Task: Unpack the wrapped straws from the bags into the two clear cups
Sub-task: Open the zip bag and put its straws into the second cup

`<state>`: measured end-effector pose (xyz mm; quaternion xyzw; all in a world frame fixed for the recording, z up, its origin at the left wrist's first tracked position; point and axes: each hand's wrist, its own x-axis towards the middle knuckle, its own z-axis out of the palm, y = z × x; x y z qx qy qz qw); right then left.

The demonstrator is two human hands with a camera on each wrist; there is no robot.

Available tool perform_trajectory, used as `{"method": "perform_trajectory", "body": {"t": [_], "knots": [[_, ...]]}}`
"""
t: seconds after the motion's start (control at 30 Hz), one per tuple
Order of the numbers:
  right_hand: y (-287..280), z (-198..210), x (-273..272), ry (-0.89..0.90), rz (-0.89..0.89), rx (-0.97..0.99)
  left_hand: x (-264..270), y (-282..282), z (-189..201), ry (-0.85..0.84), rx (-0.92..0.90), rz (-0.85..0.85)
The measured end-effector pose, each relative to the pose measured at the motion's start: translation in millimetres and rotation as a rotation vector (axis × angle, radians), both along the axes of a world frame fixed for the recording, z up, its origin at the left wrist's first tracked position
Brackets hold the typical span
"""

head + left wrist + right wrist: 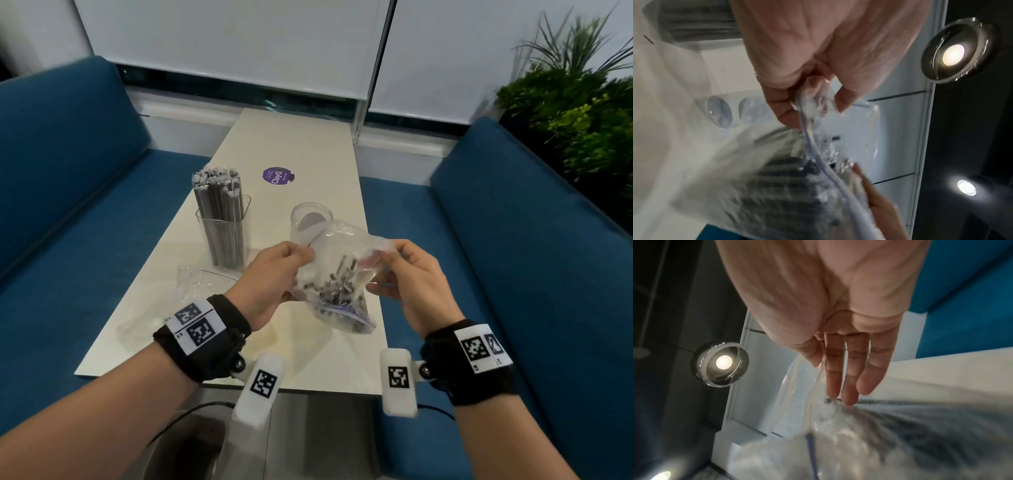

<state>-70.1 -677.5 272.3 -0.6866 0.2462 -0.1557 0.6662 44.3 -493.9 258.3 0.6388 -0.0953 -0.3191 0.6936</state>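
Note:
A clear zip bag [342, 310] of grey wrapped straws [337, 286] hangs over the white table [308, 359], its mouth pulled wide. My left hand [303, 253] pinches the bag's left rim; the left wrist view shows thumb and finger of this hand [818, 105] closed on the crumpled zip edge of the bag [777, 186]. My right hand [378, 257] pinches the right rim, and the right wrist view has the right hand's [824, 374] fingers lying straight along the bag [859, 443]. A square clear cup [224, 236] holds a full bundle of straws [217, 192]. Behind the bag stands an empty round clear cup [310, 214].
An empty crumpled bag [164, 301] lies on the table at the left near my left wrist. A purple round sticker [278, 175] is on the far tabletop. Blue benches [513, 257] flank the table, and plants [582, 113] stand at the right.

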Motion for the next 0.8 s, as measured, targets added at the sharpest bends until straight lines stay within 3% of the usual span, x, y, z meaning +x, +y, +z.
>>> {"method": "perform_trajectory", "body": {"t": [0.1, 0.2, 0.27, 0.37, 0.43, 0.57, 0.63, 0.7, 0.8], "knots": [[4, -5, -3, -0.043, 0.152, -0.054, -4, -6, -2, 0.035, -0.038, 0.011], [1, -12, -11, 0.165, 0.249, -0.493, -4, -9, 0, 0.082, -0.121, 0.045], [-3, -15, -12, 0.350, 0.171, -0.768, -3, -8, 1, 0.109, -0.150, 0.065], [-12, -19, -12, 0.586, 0.011, -0.872, 1, -7, -1, 0.185, -0.205, 0.109], [-15, -21, -9, 0.590, -0.019, -0.779, 2, -5, -1, 0.220, -0.209, 0.103], [-11, -21, 0, 0.192, -0.108, -0.082, -1, -1, -5, 0.126, -0.033, -0.001], [-8, -18, 3, 0.049, -0.084, 0.140, -4, -1, -14, 0.050, 0.047, -0.009], [-3, -12, 4, -0.040, -0.023, 0.253, -8, -1, -19, 0.047, 0.055, -0.038], [3, -5, -1, -0.072, 0.115, 0.231, -13, -3, -18, 0.103, 0.025, -0.016]]}}
